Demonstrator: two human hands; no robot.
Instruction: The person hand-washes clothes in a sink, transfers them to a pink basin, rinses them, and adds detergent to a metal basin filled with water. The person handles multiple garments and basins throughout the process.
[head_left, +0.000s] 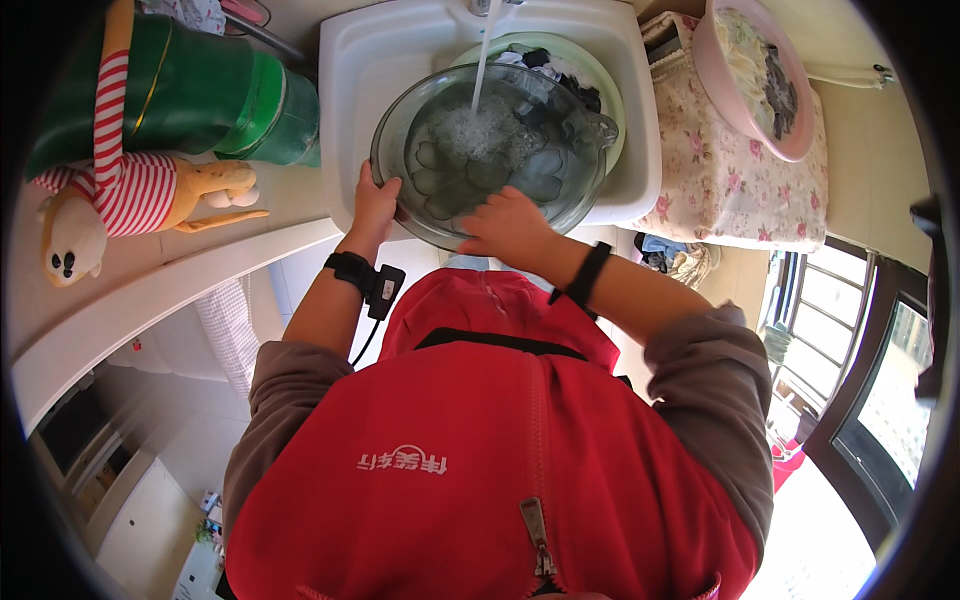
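Observation:
A translucent grey plastic basin (394, 142) with a flower pattern in its bottom rests in the white sink (356, 82), its near side over the sink's front edge. A stream of water (483, 64) falls into it and foams on the water inside. My left hand (375, 201) grips the basin's left rim, thumb on top. At the near rim is my right hand (511, 231), slightly blurred, its fingers pointing left; whether they hold the rim cannot be told. Behind and partly beneath the basin sits a pale green basin (613, 97) with dark and white wet clothes (536, 58).
A pink basin of laundry (799, 90) stands on a flower-print cover (720, 176) to the right. Left of the sink are a large green container (202, 90) and a striped plush monkey (142, 195). More cloths (679, 259) lie below the covered stand.

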